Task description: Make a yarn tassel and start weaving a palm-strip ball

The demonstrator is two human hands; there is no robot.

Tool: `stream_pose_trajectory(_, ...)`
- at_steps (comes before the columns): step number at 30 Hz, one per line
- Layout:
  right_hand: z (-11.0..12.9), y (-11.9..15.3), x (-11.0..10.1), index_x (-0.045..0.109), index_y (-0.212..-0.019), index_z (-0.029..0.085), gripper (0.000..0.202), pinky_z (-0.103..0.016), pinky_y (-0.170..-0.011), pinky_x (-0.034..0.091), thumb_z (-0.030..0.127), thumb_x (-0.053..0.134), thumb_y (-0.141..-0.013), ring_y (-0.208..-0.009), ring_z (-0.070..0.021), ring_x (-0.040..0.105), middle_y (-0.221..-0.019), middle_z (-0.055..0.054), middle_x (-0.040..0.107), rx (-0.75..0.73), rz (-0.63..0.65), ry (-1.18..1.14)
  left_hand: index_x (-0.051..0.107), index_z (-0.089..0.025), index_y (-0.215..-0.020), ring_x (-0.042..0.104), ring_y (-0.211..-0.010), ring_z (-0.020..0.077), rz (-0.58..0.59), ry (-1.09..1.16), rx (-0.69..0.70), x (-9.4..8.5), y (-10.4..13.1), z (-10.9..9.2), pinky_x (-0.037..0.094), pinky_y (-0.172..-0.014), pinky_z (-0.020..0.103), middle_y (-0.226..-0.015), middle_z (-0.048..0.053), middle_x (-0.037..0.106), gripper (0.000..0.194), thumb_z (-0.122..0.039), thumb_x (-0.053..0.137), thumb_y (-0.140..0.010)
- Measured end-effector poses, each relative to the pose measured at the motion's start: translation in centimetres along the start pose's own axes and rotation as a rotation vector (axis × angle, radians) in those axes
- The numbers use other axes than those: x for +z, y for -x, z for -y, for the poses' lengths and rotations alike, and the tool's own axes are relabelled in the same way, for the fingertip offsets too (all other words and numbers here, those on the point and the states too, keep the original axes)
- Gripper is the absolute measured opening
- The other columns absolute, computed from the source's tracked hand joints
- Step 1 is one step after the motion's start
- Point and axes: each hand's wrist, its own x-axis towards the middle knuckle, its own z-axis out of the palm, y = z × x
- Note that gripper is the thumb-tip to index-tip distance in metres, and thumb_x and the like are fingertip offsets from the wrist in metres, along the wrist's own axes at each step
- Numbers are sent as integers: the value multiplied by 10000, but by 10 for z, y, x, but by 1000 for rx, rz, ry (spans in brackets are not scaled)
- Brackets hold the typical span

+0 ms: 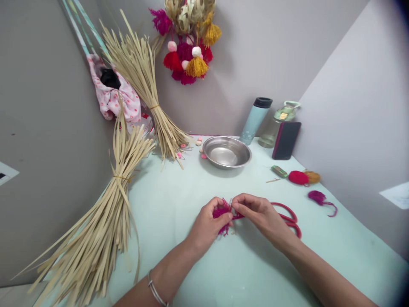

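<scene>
Near the middle of the table, my left hand (209, 219) is closed around a magenta yarn tassel (223, 229), whose loose strands stick out above and below the fingers. Close against it, my right hand (255, 211) pinches at the tassel's right side, thumb and index finger together. A thin strand seems to lie in that pinch, but the fingertips hide most of it. Red-handled scissors (292, 221) lie just behind my right hand, their blades covered by it.
A steel bowl (227, 153) stands at the back, beside small pink and white beads (198, 143). Straw bundles (111, 209) fill the left. To the right are a phone (286, 140), a blue tumbler (255, 121), a green bottle (275, 128) and yarn balls (298, 177). Finished tassels (197, 67) hang above.
</scene>
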Motion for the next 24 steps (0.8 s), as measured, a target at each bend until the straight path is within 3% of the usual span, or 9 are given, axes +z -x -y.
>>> stream_pose_trajectory(5, -1, 2, -2, 614, -847, 213, 286, -283, -674, 400, 475, 519, -911, -715, -159, 521, -750, 7, 575, -62, -42, 80, 512, -189, -848, 582, -649, 98, 29, 58, -15, 0, 2, -1, 431, -595, 200, -756, -17, 580, 247, -351, 686, -780)
stream_pose_trajectory(10, -5, 0, 1, 593, -835, 196, 255, -269, -639, 386, 449, 609, -865, -689, -152, 521, -730, 7, 582, -13, 122, -3, 500, -192, -844, 569, -655, 95, -73, 96, 24, 0, 1, -3, 434, -599, 191, -736, -20, 572, 222, -356, 648, -818)
stream_pose_trajectory(15, -9, -2, 4, 593, -773, 184, 252, -247, -588, 346, 422, 646, -841, -625, -117, 464, -680, 27, 556, 17, 125, -51, 464, -201, -859, 604, -687, 112, -174, 133, 49, -1, -2, -1, 457, -615, 217, -824, 0, 598, 209, -380, 572, -867)
stream_pose_trajectory(24, -11, -3, 0, 619, -793, 165, 266, -258, -593, 359, 425, 618, -854, -638, -130, 506, -716, -4, 610, 40, 119, 31, 470, -201, -894, 569, -629, 95, -112, 28, 61, 2, 1, -2, 441, -556, 193, -771, -17, 574, 227, -331, 636, -811)
